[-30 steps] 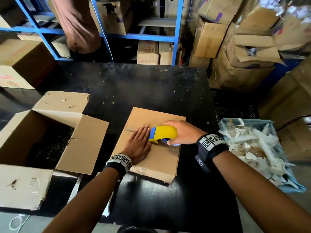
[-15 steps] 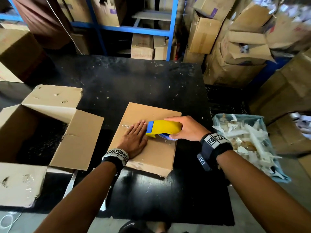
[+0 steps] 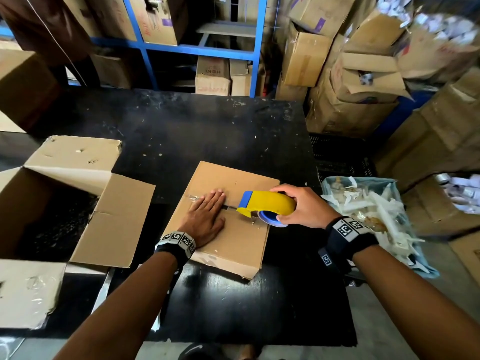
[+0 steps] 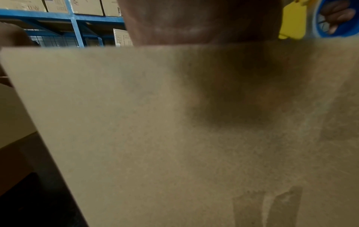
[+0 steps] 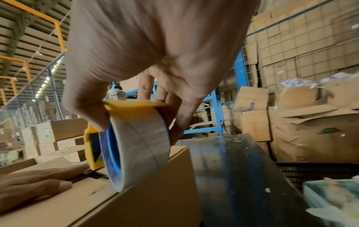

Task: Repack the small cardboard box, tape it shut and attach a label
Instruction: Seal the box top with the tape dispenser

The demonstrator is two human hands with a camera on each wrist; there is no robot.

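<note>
A: Where is the small box (image 3: pixel 228 216) sitting?

B: It is lying on the black desk (image 3: pixel 197 131), near the front edge, with its flaps closed flat.

A: What is the left hand (image 3: pixel 205 216) doing?

B: It is lying flat on top of the box with its fingers straight and together. It is pressing on the box near the middle line, and it is not holding anything.

A: And the right hand (image 3: pixel 304 206)?

B: It is wrapping its fingers and thumb around the yellow tape holder (image 3: pixel 267 203). The roll of clear tape (image 5: pixel 139 147) is sitting on a blue wheel inside it.

A: Is the tape touching the box?

B: Yes. In the right wrist view the roll is resting on the top of the box, close to its right edge. The blue front tip of the holder is pointing at the left fingers, just beside them. A strip of shiny tape (image 3: pixel 193 197) is lying on the box by the left fingertips.

A: What else is there?

B: A big open box (image 3: pixel 65 203) is sitting on the left of the desk with its flaps spread out. A bin of white scraps (image 3: pixel 374 211) is standing to the right of the desk. Blue shelves (image 3: pixel 202 48) with more boxes are standing behind.
</note>
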